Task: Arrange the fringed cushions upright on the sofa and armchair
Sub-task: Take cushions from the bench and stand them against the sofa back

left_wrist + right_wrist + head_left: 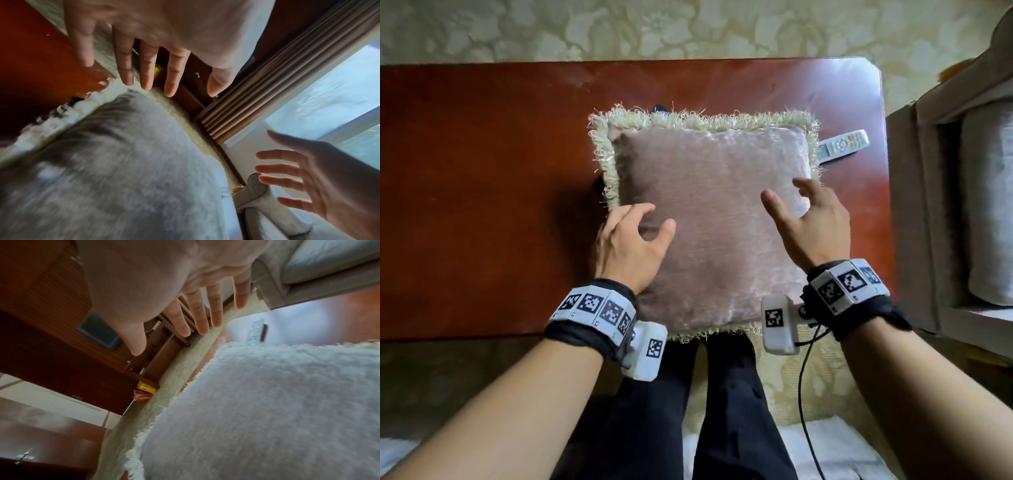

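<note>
A pinkish-grey plush cushion (709, 219) with a pale fringe lies flat on the red-brown wooden table (482, 192). My left hand (633, 236) hovers over its left side, fingers spread and relaxed, holding nothing. My right hand (808, 219) hovers over its right side, fingers spread too. In the left wrist view the cushion (115, 178) fills the lower half below my left hand (148, 68), with my right hand (308, 181) at the right. In the right wrist view my right hand (185, 308) is above the cushion (267, 410).
A white remote control (842, 145) lies on the table just right of the cushion. The armchair (962, 205) with a pale seat cushion stands to the right. Patterned carpet (688, 31) lies beyond the table. A dark cabinet (51, 331) stands further off.
</note>
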